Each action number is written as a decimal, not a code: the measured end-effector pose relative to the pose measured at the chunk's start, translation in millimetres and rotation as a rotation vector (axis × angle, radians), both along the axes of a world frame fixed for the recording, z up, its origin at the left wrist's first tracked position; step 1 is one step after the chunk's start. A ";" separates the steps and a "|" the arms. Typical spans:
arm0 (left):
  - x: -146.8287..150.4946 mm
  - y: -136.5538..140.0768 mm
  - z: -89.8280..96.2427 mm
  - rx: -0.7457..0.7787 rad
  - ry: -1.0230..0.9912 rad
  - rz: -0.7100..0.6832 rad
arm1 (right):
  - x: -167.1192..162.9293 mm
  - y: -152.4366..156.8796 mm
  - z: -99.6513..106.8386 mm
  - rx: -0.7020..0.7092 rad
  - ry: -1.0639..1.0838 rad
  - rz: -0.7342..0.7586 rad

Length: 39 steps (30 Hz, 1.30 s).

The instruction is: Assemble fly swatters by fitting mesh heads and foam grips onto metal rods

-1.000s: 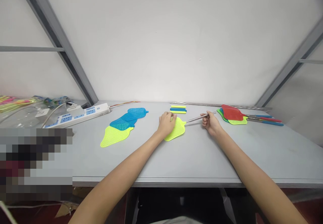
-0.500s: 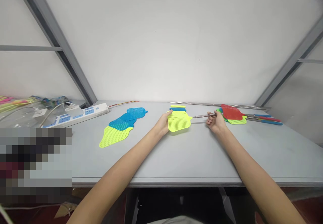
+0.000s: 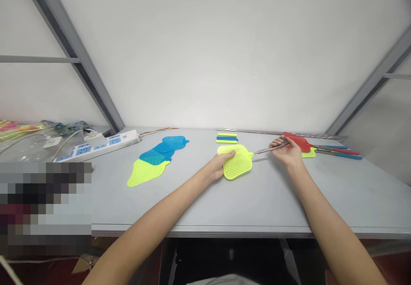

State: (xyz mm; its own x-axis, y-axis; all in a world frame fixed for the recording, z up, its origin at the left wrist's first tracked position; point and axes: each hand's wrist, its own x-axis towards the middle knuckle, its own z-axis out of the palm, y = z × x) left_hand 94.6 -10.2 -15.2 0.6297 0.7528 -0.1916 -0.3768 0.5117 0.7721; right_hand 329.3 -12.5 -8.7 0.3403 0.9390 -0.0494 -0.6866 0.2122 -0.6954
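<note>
My left hand (image 3: 220, 165) is closed on the far-left edge of a yellow-green fly swatter (image 3: 238, 163), thumb on top of its mesh head. The swatter's thin metal rod (image 3: 269, 148) runs right and slightly up into my right hand (image 3: 290, 154). That hand is palm up, with the rod's end between its thumb and curled fingers. Just behind the right hand lie a red swatter (image 3: 300, 142) and a yellow-green one (image 3: 310, 153), partly hidden by it. Short yellow and blue handle sleeves (image 3: 227, 138) lie behind the held swatter head.
Overlapping loose blue mesh heads (image 3: 156, 156) and a yellow-green head (image 3: 146, 173) lie on the left of the grey table (image 3: 199, 208). Long metal rods (image 3: 257, 132) rest along the wall. A white power strip (image 3: 105, 145) with plugs and cables is at the back left.
The swatter has moved right and a little toward me, its rod now sloping up to the right. My right hand has shifted right, turned palm up and loosened its fingers.
</note>
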 end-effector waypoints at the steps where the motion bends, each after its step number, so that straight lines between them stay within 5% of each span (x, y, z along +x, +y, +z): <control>1: 0.8 -1.2 -0.8 -0.001 -0.003 0.004 | 1.7 -0.5 -0.6 0.012 0.007 -0.005; 39: 3.8 -5.8 0.0 -0.281 0.175 0.099 | -19.7 -3.9 -19.6 0.205 0.136 0.089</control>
